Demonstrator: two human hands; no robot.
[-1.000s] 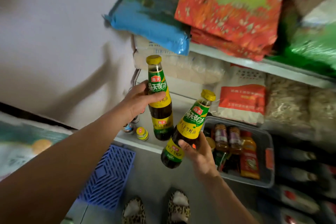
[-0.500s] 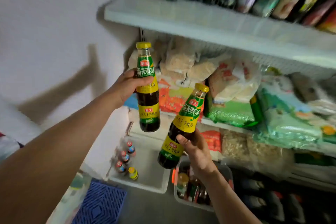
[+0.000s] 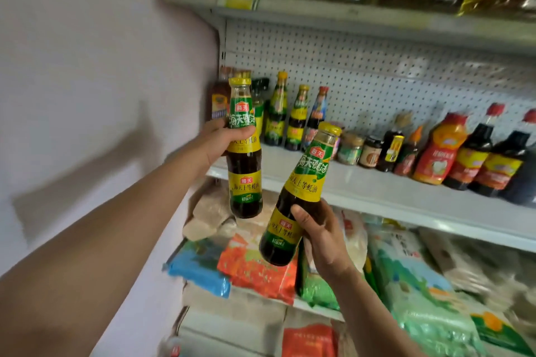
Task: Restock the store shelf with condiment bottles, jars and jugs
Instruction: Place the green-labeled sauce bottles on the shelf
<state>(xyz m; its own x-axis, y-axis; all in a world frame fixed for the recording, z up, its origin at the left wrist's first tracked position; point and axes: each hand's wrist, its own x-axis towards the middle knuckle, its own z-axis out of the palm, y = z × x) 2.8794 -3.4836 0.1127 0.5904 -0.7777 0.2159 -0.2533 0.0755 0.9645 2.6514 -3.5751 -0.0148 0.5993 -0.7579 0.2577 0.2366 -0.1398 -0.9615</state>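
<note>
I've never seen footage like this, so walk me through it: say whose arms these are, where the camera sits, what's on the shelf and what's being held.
There is no machine here. A person wears a wide-angle camera on the head, so you look out along their own two arms at a store shelf.

The left hand has its grip round the upper part of an upright dark sauce bottle with a yellow cap and green and yellow label. The right hand holds a matching bottle lower down, tilted.

Behind them, the white shelf with a pegboard back carries a row of condiment bottles and small jars. The shelf below holds bagged goods; the one above, large jugs, blurred.
</note>
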